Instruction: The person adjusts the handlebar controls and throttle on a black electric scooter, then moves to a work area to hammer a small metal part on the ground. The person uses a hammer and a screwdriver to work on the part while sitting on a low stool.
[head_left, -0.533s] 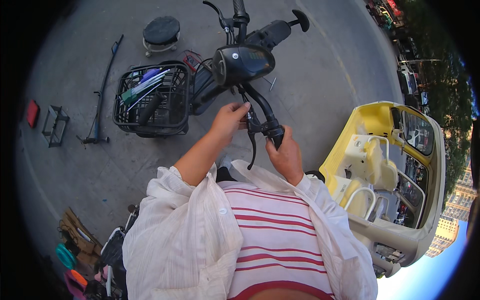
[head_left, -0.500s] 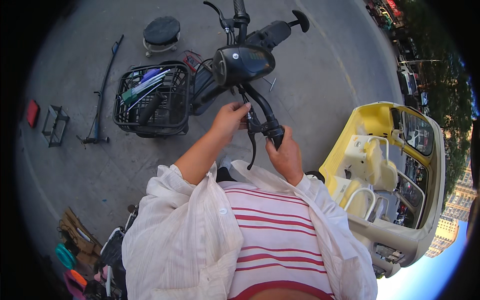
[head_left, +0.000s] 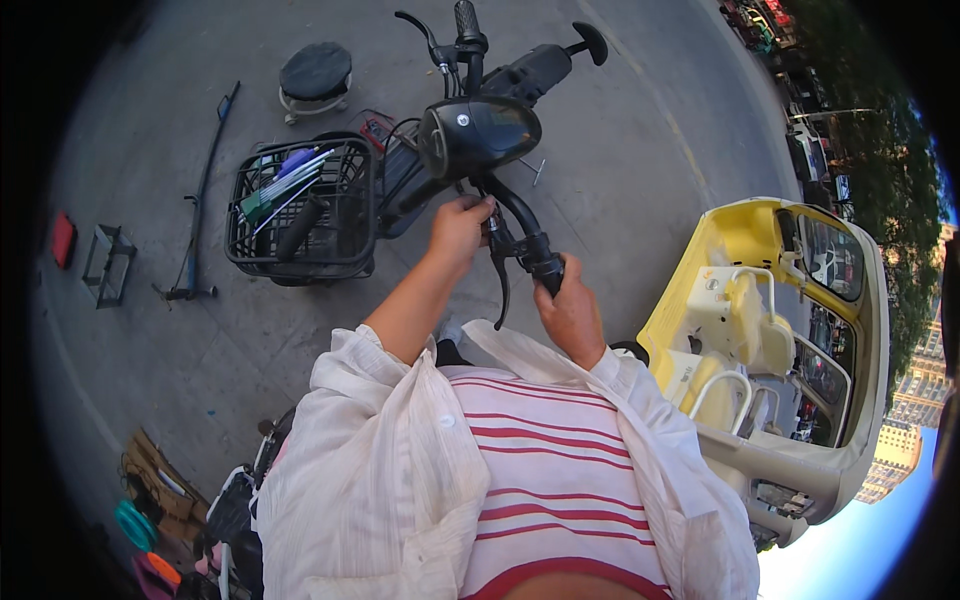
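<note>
Now, right hand (head_left: 572, 315) clamped round the rigid scooter handlebar grip (head_left: 545, 268), left hand (head_left: 460, 222) pinching the stiff brake-lever mount (head_left: 497, 235), probably firm, unyielding metal.

At eleven o'clock a black wire basket (head_left: 300, 210) sits on the pavement, holding green and purple long-handled tools (head_left: 285, 180). Just above it, a round black stool (head_left: 315, 72) stands. At ten o'clock a long thin bar (head_left: 205, 190) lies on the ground, with a small metal frame (head_left: 107, 263) and a red flat object (head_left: 63, 240) farther left. At three o'clock stands a yellow vehicle shell (head_left: 780, 340). At seven o'clock lie cardboard pieces (head_left: 150, 470) and a teal ring (head_left: 132, 524).
</note>
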